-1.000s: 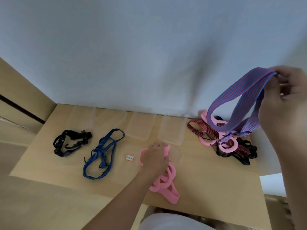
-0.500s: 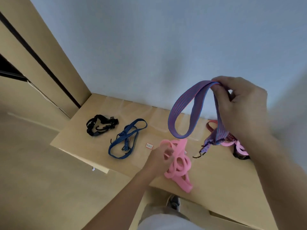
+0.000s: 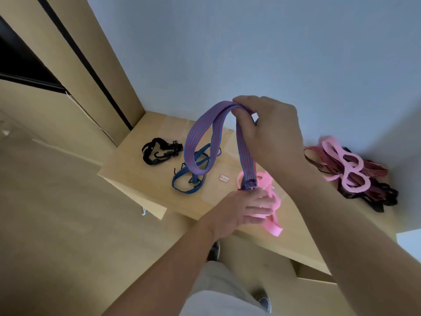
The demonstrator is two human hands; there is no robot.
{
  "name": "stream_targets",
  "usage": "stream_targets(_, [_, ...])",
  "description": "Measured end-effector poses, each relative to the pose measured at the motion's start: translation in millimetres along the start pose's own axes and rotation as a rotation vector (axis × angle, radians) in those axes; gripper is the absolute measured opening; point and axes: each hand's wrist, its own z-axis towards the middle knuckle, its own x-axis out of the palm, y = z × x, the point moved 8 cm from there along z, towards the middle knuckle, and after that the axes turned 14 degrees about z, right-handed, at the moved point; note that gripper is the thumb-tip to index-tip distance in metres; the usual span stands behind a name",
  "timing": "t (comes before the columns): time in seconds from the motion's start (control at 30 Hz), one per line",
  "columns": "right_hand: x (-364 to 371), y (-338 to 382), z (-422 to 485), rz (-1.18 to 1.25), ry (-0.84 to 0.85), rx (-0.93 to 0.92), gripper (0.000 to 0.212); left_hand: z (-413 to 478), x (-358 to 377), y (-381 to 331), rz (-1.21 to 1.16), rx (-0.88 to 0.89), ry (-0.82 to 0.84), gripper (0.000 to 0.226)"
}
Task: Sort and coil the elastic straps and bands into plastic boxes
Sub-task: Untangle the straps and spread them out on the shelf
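The right hand [image 3: 271, 135] is raised above the pale wooden tabletop [image 3: 127, 169], its fingers closed around the folded top of a flat purple elastic strap with thin red stripes [image 3: 198, 142]; one part of the strap hangs down in a wide loop, the other drops straight to a bunched end just above the left hand [image 3: 241, 210]. The left hand lies low on the tabletop with its fingers partly curled on a bright pink rubbery band made of linked loops [image 3: 273, 215], touching it; whether it truly grips the band I cannot tell. Behind the hanging loop a dark blue striped elastic strap with black hooks [image 3: 189, 181] lies flat, and further left sits a bundled black strap with a hook [image 3: 159, 151]. A small white label [image 3: 224, 178] lies between the blue strap and the pink band. At the right, against the pale blue wall, a heap of dark red, pink and black straps [image 3: 350, 176] is piled together.
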Motion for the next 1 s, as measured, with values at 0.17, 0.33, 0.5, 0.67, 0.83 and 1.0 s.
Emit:
stream_targets(0.17, [27.9,10.0,14.2,-0.016,0.001,-0.019,0.017,8.5,-26.7,-1.9,-0.900,0.050,0.042,0.068])
stream_targets(0.33, [65.5,-14.8,37.0,-0.089,0.122,0.154,0.015,1.3,-117.3,-12.8,-0.872,0.146,-0.176,0.029])
stream_targets(0.5, [130.8,-65.5,42.4,-0.200,0.327,0.387,0.016,-5.9,-204.2,-30.1,-0.646,0.034,-0.231,0.021])
stream_targets(0.67, [192.1,-131.4,3.8,-0.101,0.405,0.686,0.018,-5.9,-266.3,-23.4,-0.500,-0.111,-0.260,0.022])
stream_targets(0.83, [242.7,-177.2,-53.4,-0.064,0.433,0.903,0.018,13.5,-308.6,-23.2,-0.219,-0.229,-0.417,0.024])
stream_targets(1.0, [278.7,-190.4,-86.8,0.134,0.347,1.045,0.019,31.2,-321.2,-10.1,0.008,-0.253,-0.448,0.028])
